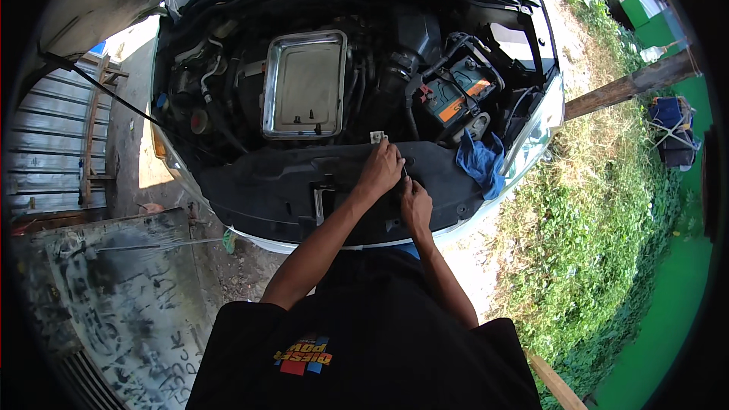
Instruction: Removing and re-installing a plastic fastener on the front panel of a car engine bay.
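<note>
Black plastic radiator cover ran across the near edge of the open engine bay, and both hands worked on it right of its middle. In the head view, the left hand reached farther in, its fingers pinched at a small pale clip on the cover's far edge. The right hand sat nearer, fingers closed around a thin tool whose tip pointed toward the same spot; how the tip met the panel was too small to tell.

Judging from this, the clip could slip from the pinch and drop into the dark gaps behind the cover, since it sat right at the edge. The tool could also skid and scratch the plastic if pressed at an angle.

A shiny metal tray rested on top of the engine, far and left of the hands, holding what looked like a couple of small dark fasteners near its near rim; otherwise it looked bare. A battery sat to the far right, and a blue rag lay on the cover's right end.
</note>
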{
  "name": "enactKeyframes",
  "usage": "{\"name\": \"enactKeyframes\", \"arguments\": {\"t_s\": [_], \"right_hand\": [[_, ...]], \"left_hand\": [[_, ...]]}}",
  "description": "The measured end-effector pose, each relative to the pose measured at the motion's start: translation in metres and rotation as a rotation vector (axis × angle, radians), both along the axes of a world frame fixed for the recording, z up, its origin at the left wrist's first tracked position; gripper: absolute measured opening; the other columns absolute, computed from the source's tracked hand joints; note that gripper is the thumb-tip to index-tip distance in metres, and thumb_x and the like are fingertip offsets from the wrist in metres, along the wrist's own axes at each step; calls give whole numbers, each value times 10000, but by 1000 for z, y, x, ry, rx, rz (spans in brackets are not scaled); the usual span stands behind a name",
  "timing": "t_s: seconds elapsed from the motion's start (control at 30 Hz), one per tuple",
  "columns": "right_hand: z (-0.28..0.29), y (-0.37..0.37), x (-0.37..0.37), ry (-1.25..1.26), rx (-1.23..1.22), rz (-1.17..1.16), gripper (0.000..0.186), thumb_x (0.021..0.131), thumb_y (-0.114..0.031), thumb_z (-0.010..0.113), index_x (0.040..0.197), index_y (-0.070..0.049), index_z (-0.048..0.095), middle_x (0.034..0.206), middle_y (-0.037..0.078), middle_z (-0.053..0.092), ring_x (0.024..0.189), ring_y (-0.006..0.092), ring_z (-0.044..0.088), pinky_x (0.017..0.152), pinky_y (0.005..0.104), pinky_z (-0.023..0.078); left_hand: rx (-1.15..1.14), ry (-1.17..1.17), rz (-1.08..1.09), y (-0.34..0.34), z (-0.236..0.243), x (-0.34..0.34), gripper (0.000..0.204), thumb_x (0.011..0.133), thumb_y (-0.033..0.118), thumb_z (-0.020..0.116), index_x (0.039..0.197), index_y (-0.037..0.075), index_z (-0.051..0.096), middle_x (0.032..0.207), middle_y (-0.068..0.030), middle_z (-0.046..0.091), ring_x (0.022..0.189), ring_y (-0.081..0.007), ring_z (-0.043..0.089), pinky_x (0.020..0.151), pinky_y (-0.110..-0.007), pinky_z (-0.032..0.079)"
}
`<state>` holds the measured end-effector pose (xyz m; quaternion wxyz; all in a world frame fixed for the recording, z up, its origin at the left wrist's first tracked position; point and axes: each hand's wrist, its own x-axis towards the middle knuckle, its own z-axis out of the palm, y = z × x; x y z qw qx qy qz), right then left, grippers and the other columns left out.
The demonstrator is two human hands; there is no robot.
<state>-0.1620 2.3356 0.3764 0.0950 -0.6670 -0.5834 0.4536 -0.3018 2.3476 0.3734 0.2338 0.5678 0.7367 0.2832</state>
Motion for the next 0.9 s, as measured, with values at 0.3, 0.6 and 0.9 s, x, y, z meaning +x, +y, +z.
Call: {"name": "enactKeyframes", "arguments": {"t_s": [0.3,0.6,0.9], "right_hand": [[-39,14,18,250,-163,-3,569,1051,-457,431,1085,49,689,904,223,702,838,343,673,757,420,500],[-13,32,52,176,-253,104,576,1033,-467,463,1092,58,693,886,194,709,844,270,688,774,368,498],[-30,28,128,754,-370,-136,430,1047,-487,507,869,-112,617,615,-101,364,480,5,305,442,200,190]], "left_hand": [[-138,372,-91,22,-10,19,433,825,180,728,1120,-104,588,1169,-277,574,1069,-387,643,886,-397,571],[-280,585,0,31,0,50,466,817,164,738,1186,-36,536,1089,-163,595,881,-284,715,700,-317,600],[-322,365,-295,64,-14,14,435,853,164,673,1161,-108,532,1151,-272,601,1006,-396,689,841,-425,585]]}}
